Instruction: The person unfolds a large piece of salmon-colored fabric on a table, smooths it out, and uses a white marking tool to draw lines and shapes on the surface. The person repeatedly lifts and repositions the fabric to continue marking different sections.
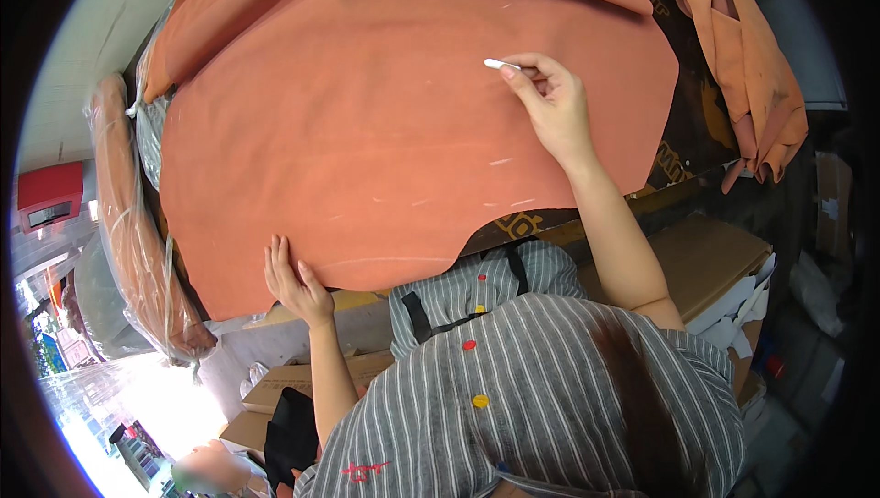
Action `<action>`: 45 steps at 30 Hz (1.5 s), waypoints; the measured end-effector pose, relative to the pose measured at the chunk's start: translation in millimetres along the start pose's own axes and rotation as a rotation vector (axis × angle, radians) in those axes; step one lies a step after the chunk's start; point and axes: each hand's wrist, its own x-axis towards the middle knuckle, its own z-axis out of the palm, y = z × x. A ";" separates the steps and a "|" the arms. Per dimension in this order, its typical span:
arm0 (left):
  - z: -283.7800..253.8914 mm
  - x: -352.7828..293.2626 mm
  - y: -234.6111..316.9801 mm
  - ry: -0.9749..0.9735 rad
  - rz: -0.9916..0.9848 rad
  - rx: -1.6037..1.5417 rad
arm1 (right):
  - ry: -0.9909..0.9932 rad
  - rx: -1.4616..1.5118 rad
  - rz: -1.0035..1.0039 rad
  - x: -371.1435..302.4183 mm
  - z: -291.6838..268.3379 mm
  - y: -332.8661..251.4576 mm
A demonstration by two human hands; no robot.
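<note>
A broad orange-brown hide of leather (367,131) lies spread in front of me, with several short white strokes on it. My right hand (555,99) is over the hide's right half, pinching a short white stick of chalk (500,65) between thumb and fingers. The chalk's tip points left; whether it touches the leather I cannot tell. At the hide's near left edge my left hand (298,287) rests flat, fingers stretched out and holding nothing.
Under the hide shows a dark printed board (683,154). Folded leather (747,67) hangs at the far right; a plastic-wrapped roll (137,223) stands along the left. Below are cardboard boxes (701,260) with white scraps. A red box (50,196) is at the far left.
</note>
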 end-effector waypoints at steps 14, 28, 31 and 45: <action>-0.4 4.5 0.3 -0.008 0.023 0.001 | -0.454 -0.319 -0.274 -133.7 -11.5 -15.0; -0.8 2.1 -8.5 -0.068 0.061 -0.039 | -0.199 -0.499 -0.269 -127.1 -34.6 -7.0; -0.2 0.1 -11.0 -0.073 0.065 -0.035 | -0.025 -0.655 -0.179 -128.5 -86.6 -5.1; -0.2 1.2 -5.3 -0.038 0.030 0.004 | -0.173 -0.314 -0.141 -124.5 -54.9 -19.6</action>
